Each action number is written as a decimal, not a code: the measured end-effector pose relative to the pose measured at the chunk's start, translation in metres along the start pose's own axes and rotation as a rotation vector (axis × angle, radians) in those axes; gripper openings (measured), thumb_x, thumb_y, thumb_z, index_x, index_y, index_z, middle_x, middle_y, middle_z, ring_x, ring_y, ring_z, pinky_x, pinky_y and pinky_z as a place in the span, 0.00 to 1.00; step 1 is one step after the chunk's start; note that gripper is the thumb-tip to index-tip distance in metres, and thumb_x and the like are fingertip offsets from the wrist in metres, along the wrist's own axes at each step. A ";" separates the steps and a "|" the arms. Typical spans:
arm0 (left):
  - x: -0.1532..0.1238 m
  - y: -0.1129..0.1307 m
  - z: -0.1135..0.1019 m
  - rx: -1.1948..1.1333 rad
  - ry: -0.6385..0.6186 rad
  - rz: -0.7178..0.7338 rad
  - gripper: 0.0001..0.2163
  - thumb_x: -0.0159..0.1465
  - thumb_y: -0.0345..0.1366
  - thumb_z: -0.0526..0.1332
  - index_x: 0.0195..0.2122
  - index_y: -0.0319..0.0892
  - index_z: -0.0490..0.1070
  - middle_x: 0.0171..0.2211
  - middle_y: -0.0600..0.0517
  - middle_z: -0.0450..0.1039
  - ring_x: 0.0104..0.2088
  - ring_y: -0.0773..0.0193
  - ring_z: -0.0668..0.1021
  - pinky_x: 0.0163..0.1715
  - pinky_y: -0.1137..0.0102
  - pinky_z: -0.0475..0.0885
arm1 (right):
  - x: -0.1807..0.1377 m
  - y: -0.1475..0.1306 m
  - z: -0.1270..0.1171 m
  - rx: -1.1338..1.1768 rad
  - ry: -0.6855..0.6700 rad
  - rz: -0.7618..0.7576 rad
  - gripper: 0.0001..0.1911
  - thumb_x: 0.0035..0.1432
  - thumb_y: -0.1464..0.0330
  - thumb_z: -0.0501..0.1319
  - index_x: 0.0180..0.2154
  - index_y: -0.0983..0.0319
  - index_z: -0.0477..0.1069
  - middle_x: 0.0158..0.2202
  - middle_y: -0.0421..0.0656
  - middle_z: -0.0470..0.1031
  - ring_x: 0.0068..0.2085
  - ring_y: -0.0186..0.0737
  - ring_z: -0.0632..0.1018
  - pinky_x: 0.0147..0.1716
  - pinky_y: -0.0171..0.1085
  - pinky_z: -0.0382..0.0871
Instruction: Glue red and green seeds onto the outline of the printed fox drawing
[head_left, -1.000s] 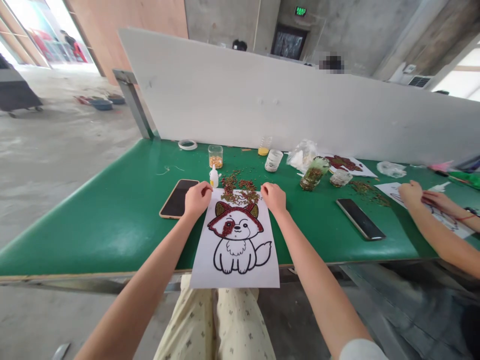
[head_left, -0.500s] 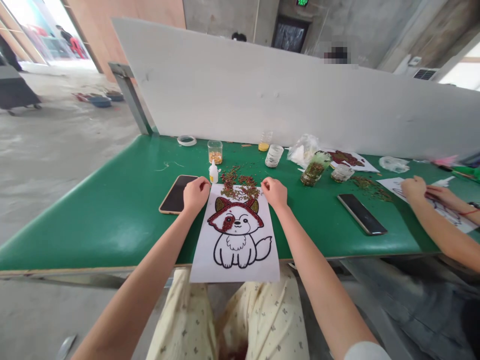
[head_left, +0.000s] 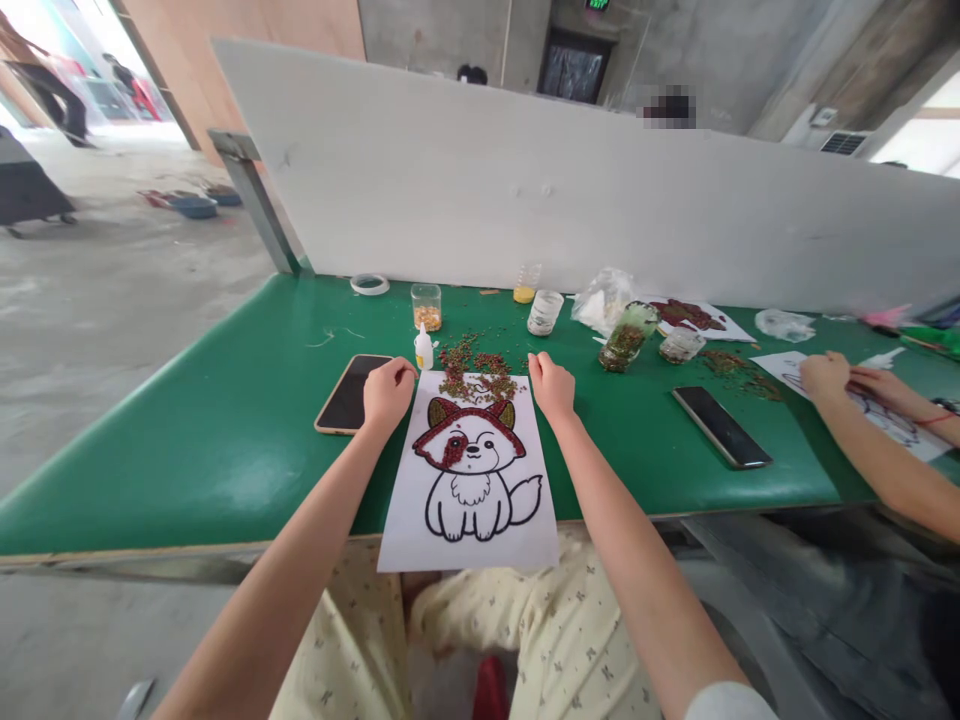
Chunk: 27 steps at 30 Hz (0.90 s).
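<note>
A white sheet (head_left: 471,520) with a cartoon dog outline lies on the green table (head_left: 225,420), its near end hanging over the edge above my lap. The dog's head is partly filled with red and brown seeds. My left hand (head_left: 388,390) pinches the sheet's far left corner, fingers closed. The far right corner is gripped by my right hand (head_left: 551,385), also closed. A heap of loose red and green seeds (head_left: 476,370) lies just beyond the sheet's top edge.
A phone (head_left: 349,392) lies left of my left hand, with a small glue bottle (head_left: 424,348) beside it. Jars (head_left: 427,306) and a seed bag (head_left: 627,342) stand further back. Another phone (head_left: 720,426) lies to the right. Another person's hands (head_left: 847,380) rest on another sheet.
Both hands keep hold of the sheet's top corners. My legs below the table edge have spread apart. The view shifted slightly.
</note>
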<state>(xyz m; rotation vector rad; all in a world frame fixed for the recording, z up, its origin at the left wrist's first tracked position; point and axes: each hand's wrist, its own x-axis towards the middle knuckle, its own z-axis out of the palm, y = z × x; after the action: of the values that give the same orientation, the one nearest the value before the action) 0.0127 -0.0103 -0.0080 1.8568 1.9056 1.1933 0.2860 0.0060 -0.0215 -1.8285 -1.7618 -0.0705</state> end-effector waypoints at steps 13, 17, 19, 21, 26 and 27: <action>0.004 -0.003 0.002 0.016 0.027 0.026 0.10 0.55 0.32 0.50 0.24 0.42 0.70 0.25 0.52 0.73 0.25 0.65 0.70 0.27 0.72 0.61 | 0.010 0.024 0.001 0.369 0.203 0.245 0.17 0.59 0.66 0.45 0.18 0.58 0.48 0.16 0.35 0.49 0.21 0.32 0.55 0.21 0.33 0.48; 0.004 -0.002 0.002 0.036 0.031 0.029 0.10 0.55 0.31 0.50 0.23 0.42 0.70 0.27 0.52 0.74 0.26 0.65 0.71 0.27 0.71 0.60 | 0.014 0.031 0.005 0.463 0.232 0.293 0.15 0.56 0.66 0.45 0.18 0.58 0.49 0.16 0.35 0.48 0.21 0.32 0.56 0.21 0.33 0.51; 0.004 -0.002 0.002 0.035 0.040 0.030 0.10 0.55 0.31 0.50 0.23 0.42 0.70 0.27 0.52 0.74 0.27 0.65 0.71 0.28 0.71 0.61 | 0.015 0.031 0.006 0.493 0.231 0.301 0.15 0.55 0.66 0.46 0.17 0.58 0.51 0.15 0.35 0.49 0.21 0.33 0.57 0.21 0.33 0.52; 0.003 -0.001 0.001 0.023 0.044 0.025 0.10 0.55 0.31 0.50 0.23 0.42 0.70 0.27 0.52 0.74 0.28 0.65 0.72 0.28 0.71 0.61 | 0.014 0.031 0.006 0.513 0.230 0.309 0.15 0.54 0.66 0.47 0.17 0.58 0.52 0.15 0.35 0.50 0.20 0.33 0.58 0.21 0.33 0.52; 0.002 -0.001 0.000 -0.004 0.045 0.035 0.10 0.54 0.31 0.50 0.23 0.42 0.70 0.28 0.51 0.75 0.28 0.65 0.72 0.28 0.72 0.62 | 0.013 0.029 0.004 0.530 0.242 0.318 0.16 0.55 0.65 0.49 0.17 0.58 0.52 0.15 0.34 0.51 0.21 0.33 0.58 0.22 0.33 0.53; 0.002 -0.001 0.000 -0.012 0.047 0.043 0.10 0.54 0.31 0.50 0.23 0.42 0.70 0.27 0.51 0.74 0.28 0.65 0.72 0.28 0.72 0.62 | 0.013 0.028 0.003 0.527 0.248 0.320 0.16 0.55 0.65 0.49 0.17 0.58 0.52 0.15 0.34 0.52 0.21 0.33 0.58 0.22 0.33 0.53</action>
<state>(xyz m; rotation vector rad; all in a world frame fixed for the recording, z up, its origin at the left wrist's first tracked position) 0.0116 -0.0088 -0.0075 1.8893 1.8870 1.2693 0.3126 0.0205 -0.0292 -1.6005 -1.1612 0.2591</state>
